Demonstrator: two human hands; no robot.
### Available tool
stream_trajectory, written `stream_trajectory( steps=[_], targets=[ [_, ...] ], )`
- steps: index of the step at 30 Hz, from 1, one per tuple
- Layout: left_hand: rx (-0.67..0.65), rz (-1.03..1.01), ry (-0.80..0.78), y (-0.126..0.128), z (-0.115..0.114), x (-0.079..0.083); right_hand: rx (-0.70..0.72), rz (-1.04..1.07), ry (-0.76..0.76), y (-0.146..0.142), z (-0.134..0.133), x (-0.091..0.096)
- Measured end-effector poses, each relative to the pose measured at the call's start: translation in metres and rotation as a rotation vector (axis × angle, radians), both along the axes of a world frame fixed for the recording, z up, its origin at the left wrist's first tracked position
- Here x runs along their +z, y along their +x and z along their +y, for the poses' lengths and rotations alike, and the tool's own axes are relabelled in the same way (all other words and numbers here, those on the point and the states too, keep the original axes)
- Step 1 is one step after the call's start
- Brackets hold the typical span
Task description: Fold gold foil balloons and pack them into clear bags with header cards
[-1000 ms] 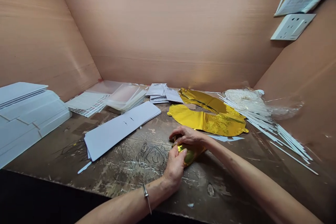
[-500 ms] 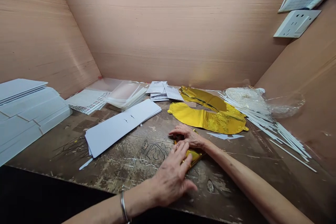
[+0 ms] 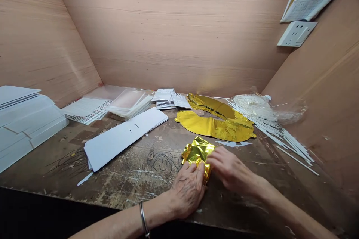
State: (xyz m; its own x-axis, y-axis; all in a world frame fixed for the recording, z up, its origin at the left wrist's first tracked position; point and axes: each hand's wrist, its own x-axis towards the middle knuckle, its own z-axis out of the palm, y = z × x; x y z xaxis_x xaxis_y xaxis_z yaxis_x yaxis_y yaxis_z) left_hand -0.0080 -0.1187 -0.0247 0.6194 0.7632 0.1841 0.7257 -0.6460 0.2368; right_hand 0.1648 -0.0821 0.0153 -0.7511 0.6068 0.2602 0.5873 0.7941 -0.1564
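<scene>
A crumpled, folded gold foil balloon [image 3: 198, 149] lies on the worn table in front of me. My left hand [image 3: 188, 188], with a metal bangle at the wrist, presses its fingertips onto the near part of the foil. At the right edge of the foil is my right hand [image 3: 228, 168], its fingers curled and seeming to pinch the edge; the fingertips are partly hidden. Just beyond lies a flat, curved gold foil balloon [image 3: 207, 125] with small tabs at its ends.
Long white cards [image 3: 126, 138] lie left of centre, near clear plastic sleeves [image 3: 130, 102] and printed slips [image 3: 165, 97]. White boxes or folded card [image 3: 28, 119] are stacked far left. Thin white sticks [image 3: 269, 130] spread at the right below a wall socket [image 3: 297, 33].
My right hand has moved off the top of the folded foil to its right edge, exposing more of it. My left hand still presses on it. The view has shifted slightly.
</scene>
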Motion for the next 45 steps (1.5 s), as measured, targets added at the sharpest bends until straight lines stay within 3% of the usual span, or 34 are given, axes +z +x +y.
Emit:
stream_trajectory(
  steps=[3, 8, 12, 15, 20, 24, 28, 32, 37, 41, 45],
  targets=[
    [0.043, -0.058, -0.006, 0.008, 0.002, -0.005, 0.005, -0.062, 0.118, 0.002, -0.024, -0.020],
    [0.047, -0.118, -0.096, 0.007, 0.010, 0.002, 0.045, -0.003, 0.146, -0.006, -0.019, -0.041],
    [-0.058, -0.166, -0.284, -0.012, 0.032, 0.018, -0.008, 0.175, 0.002, 0.003, -0.011, -0.046],
    [-0.089, -0.206, -0.385, -0.032, 0.053, 0.022, -0.111, 0.372, -0.190, 0.013, -0.008, -0.054],
    [-0.106, -0.345, -0.483, -0.049, 0.064, 0.012, -0.361, 0.618, -0.552, 0.016, -0.002, -0.056],
    [0.037, -0.530, -0.473, -0.041, 0.059, 0.002, -0.432, 0.778, -0.681, 0.008, 0.002, -0.047],
    [0.263, -0.573, -0.471, -0.025, 0.060, -0.001, -0.642, 0.746, -0.573, -0.001, 0.011, -0.044],
    [0.477, -0.387, -0.407, -0.012, 0.070, 0.003, -0.795, 0.585, -0.320, -0.008, 0.020, -0.045],
    [0.547, -0.162, -0.434, -0.006, 0.088, 0.018, -0.616, 0.349, -0.178, -0.007, 0.018, -0.042],
    [0.565, -0.199, -0.596, -0.005, 0.100, 0.024, -0.400, 0.190, -0.156, 0.000, 0.008, -0.036],
    [0.585, -0.200, -0.713, -0.005, 0.110, 0.020, -0.367, 0.009, 0.058, -0.003, 0.003, -0.033]
  ],
)
